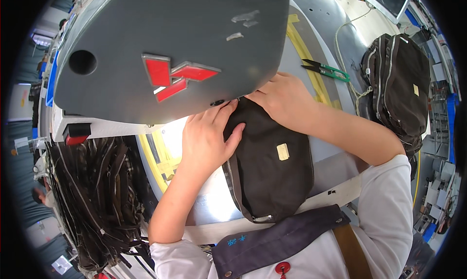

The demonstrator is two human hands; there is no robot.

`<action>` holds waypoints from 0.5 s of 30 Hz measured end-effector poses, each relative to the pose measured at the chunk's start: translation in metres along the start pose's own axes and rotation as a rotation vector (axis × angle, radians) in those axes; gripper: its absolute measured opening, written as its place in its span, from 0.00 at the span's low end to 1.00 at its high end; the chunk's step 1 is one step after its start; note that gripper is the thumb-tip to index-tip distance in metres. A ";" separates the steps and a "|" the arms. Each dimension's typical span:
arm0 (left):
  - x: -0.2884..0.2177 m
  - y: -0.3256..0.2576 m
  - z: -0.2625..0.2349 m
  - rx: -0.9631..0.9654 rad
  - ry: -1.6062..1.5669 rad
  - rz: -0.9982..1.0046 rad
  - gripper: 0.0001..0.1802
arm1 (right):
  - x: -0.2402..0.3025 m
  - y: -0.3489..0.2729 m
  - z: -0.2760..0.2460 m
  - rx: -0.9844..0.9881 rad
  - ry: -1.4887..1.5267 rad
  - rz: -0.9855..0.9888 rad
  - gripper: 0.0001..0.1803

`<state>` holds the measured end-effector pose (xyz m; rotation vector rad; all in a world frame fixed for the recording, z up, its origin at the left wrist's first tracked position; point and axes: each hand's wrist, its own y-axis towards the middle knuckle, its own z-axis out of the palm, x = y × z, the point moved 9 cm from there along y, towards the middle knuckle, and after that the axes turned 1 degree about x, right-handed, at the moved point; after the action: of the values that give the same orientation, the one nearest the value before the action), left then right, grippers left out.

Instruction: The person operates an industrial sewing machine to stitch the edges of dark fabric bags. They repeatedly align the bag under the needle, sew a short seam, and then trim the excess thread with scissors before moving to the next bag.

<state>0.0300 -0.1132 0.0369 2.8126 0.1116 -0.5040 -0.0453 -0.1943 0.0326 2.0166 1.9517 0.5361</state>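
A black fabric bag (272, 167) with a small cream label (283, 151) and a metal zipper along its side lies in front of me, its far end under the grey sewing machine head (204, 45). My left hand (206, 138) rests at the bag's left far edge, its fingers stretched forward and the thumb spread onto the cloth. Bent over the far right part of the bag, my right hand (287, 101) grips the cloth there. The machine head hides its fingertips and the stitching spot.
Green-handled thread snips (333, 72) lie beyond my right hand near yellow tape (316, 82). Several similar black bags (406, 84) are piled at the right, by a pale cord (339, 50). A thick bundle of black zippered pieces (92, 191) hangs at the left.
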 end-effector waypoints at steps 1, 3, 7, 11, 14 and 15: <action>0.001 0.001 0.000 -0.005 0.000 -0.001 0.22 | -0.001 0.000 0.001 0.000 -0.003 0.001 0.14; 0.003 0.004 0.000 0.008 0.002 -0.025 0.21 | -0.004 0.001 0.002 0.000 -0.009 0.003 0.14; 0.015 0.006 0.004 0.034 -0.032 -0.076 0.20 | -0.010 0.007 0.003 0.042 -0.047 0.000 0.14; 0.016 0.007 0.006 0.043 -0.028 -0.085 0.21 | -0.008 0.006 0.003 0.043 -0.059 -0.020 0.14; 0.011 0.005 0.005 0.014 -0.014 -0.035 0.21 | -0.006 0.005 0.000 0.039 -0.076 -0.033 0.15; 0.010 0.005 0.005 0.008 -0.011 -0.027 0.21 | -0.005 0.005 0.000 0.043 -0.076 -0.032 0.15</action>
<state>0.0388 -0.1189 0.0302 2.8191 0.1463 -0.5271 -0.0409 -0.1998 0.0342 1.9970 1.9627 0.4072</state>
